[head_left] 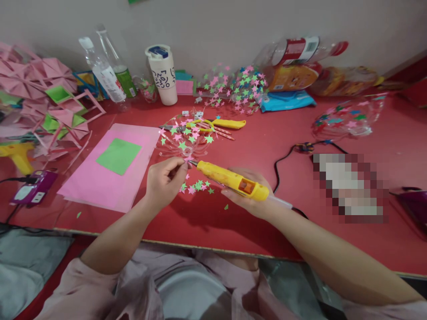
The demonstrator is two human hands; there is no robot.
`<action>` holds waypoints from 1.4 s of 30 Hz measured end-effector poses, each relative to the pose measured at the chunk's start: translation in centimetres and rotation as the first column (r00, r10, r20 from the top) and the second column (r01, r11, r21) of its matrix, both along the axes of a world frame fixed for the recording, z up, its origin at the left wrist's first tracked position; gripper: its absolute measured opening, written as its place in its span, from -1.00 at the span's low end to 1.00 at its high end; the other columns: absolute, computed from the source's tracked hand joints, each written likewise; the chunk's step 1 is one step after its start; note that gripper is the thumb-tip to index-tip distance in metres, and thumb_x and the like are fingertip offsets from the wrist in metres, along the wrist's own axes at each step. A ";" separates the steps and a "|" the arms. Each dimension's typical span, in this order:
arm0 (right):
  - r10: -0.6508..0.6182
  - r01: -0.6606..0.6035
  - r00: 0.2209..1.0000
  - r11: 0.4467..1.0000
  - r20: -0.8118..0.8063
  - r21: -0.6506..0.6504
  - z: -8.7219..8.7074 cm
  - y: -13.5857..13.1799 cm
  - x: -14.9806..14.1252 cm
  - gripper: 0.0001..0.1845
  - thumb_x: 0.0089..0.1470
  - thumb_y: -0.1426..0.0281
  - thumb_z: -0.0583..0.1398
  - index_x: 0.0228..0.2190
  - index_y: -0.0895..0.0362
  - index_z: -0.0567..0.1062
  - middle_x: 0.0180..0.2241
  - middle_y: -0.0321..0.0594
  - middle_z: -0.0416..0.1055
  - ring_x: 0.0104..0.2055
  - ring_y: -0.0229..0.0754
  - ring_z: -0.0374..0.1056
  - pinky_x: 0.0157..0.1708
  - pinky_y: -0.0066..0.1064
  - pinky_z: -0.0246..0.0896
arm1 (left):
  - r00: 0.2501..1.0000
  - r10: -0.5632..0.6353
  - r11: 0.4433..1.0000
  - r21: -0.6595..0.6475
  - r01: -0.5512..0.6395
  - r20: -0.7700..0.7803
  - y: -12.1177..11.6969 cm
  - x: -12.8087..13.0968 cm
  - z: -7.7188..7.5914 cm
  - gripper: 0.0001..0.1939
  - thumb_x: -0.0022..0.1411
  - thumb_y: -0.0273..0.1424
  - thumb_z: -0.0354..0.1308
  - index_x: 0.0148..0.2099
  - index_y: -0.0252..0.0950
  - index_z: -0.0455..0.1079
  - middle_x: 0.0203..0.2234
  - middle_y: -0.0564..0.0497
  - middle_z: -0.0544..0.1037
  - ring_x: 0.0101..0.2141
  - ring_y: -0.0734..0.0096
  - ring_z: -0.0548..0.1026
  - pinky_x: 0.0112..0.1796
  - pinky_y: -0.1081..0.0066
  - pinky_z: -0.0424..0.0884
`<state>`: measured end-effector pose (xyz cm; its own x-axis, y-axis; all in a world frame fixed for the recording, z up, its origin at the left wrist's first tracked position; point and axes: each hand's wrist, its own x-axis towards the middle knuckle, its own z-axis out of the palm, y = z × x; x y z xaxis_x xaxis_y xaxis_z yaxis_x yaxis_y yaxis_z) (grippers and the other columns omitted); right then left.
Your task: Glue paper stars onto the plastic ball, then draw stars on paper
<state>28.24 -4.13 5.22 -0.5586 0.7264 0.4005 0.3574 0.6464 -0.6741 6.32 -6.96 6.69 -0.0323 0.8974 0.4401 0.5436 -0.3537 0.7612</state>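
Observation:
A yellow hot glue gun (222, 174) lies in my right hand (251, 200), its metal nozzle pointing left. A clear glue stick (280, 202) sticks out of its rear. My left hand (167, 180) pinches a small pink paper star (188, 159) right at the nozzle tip. Just beyond is a clear plastic piece with curved strips (187, 141), dotted with pink and green stars. Below my fingers, several loose pink and green stars (198, 186) lie on the red table (200, 226).
Pink paper sheets (96, 186) with a green square (119, 155) lie left. Scissors (200, 125) and a yellow cutter (231, 123) lie behind the clear piece. Star-covered balls (249, 89), a tumbler (163, 75) and bottles (108, 80) line the wall. A black cord (282, 159) runs right.

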 end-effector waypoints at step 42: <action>-0.339 0.092 0.845 0.854 0.414 0.512 2.3 2.5 1.2 -0.86 0.08 0.45 0.13 -0.28 0.16 0.46 -0.24 -0.03 0.46 -0.20 -0.01 0.32 -0.22 -0.19 0.19 | 0.828 -0.126 0.877 -0.329 0.351 0.546 0.5 -0.5 0.1 -0.83 0.14 -0.42 0.07 -0.48 -0.27 0.43 -0.80 0.13 0.34 -0.76 0.62 0.20 -0.71 0.56 0.07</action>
